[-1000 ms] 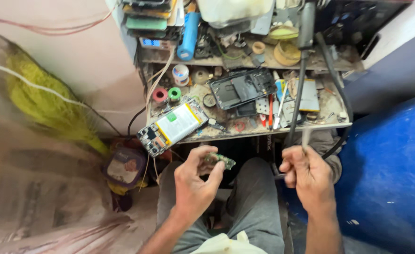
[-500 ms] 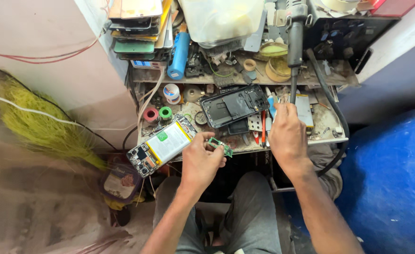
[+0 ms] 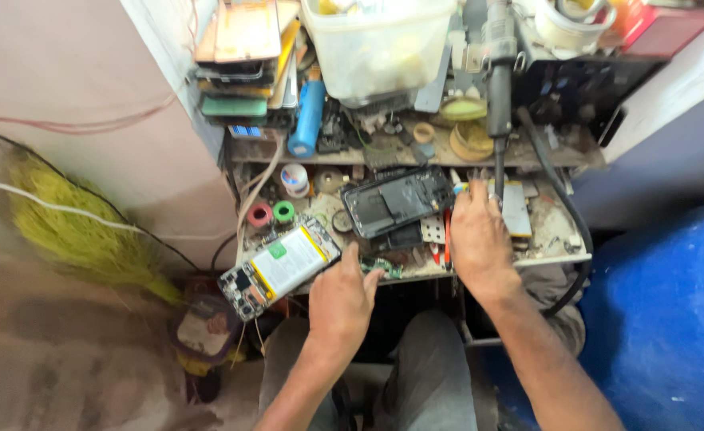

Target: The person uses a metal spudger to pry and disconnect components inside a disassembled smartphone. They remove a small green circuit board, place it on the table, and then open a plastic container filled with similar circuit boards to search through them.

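My left hand (image 3: 342, 297) pinches a small green circuit board (image 3: 382, 266) at the bench edge; my right hand (image 3: 478, 239), fingers spread flat and holding nothing, lies just right of it, nearer the screwdrivers (image 3: 444, 239).

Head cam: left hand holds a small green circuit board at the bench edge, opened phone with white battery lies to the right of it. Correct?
Not quite. In the head view the opened phone with the white battery lies to the left of the left hand, not the right. The small green circuit board is at that hand's fingertips by the bench edge.
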